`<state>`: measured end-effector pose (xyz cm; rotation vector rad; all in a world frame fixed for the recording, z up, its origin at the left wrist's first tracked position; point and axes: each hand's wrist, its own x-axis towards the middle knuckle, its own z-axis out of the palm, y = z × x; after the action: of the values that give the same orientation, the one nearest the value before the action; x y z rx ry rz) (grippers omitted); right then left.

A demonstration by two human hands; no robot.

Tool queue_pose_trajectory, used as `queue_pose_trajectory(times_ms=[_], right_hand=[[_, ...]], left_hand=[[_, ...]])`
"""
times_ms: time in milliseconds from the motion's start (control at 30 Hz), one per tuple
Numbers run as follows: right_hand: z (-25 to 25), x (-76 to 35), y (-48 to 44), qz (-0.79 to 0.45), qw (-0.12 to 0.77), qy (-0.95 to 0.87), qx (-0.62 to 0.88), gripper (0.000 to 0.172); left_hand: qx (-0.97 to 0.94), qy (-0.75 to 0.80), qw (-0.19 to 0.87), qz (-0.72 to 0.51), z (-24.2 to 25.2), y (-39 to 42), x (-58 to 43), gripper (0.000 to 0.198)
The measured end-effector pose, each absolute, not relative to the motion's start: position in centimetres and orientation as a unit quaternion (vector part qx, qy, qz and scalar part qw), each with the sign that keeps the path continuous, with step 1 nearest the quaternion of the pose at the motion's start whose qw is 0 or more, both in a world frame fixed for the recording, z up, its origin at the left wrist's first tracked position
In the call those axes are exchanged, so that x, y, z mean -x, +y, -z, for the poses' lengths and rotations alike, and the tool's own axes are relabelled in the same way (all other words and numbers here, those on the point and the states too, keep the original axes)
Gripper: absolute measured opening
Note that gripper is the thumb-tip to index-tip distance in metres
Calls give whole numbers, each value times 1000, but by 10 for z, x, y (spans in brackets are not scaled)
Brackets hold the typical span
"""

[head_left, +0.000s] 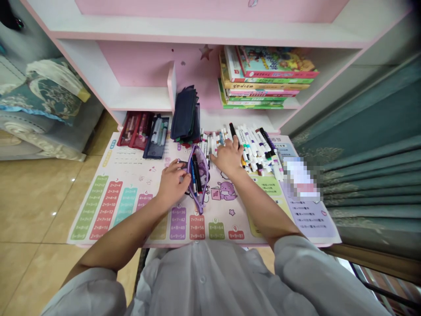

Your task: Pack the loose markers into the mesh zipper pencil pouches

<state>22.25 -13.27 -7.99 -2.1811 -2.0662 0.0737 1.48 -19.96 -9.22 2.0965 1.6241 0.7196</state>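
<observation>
Grey shirt (200, 283), then "7×7=49" (197, 219) on mat (144, 169) beside purple pouch (204, 173).

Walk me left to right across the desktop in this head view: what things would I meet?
Red pouches, a dark blue pouch, a purple pencil case, a pile of markers, a blurred-out item.

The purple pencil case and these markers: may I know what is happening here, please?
A person's left hand is at the edge of the open purple pencil case, where a few pens lie inside. The right hand is over the near side of the loose markers; whether it grips one is hard to see.
</observation>
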Motion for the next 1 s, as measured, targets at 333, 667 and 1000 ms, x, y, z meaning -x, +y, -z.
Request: queue_pose_trajectory(times_ms=[333,667,1000], right_hand=[[87,-220,-130,-2,32,-681,732,45],[80,-223,-131,13,9,-667,745,37],[86,-220,-131,-2,14,-692,721,37]], left_hand=[[-743,605,191,-214,86,-199,-17,22],[-740,608,192,-216,85,-200,-18,23],[-742,606,194,-211,83,-201,-17,23]])
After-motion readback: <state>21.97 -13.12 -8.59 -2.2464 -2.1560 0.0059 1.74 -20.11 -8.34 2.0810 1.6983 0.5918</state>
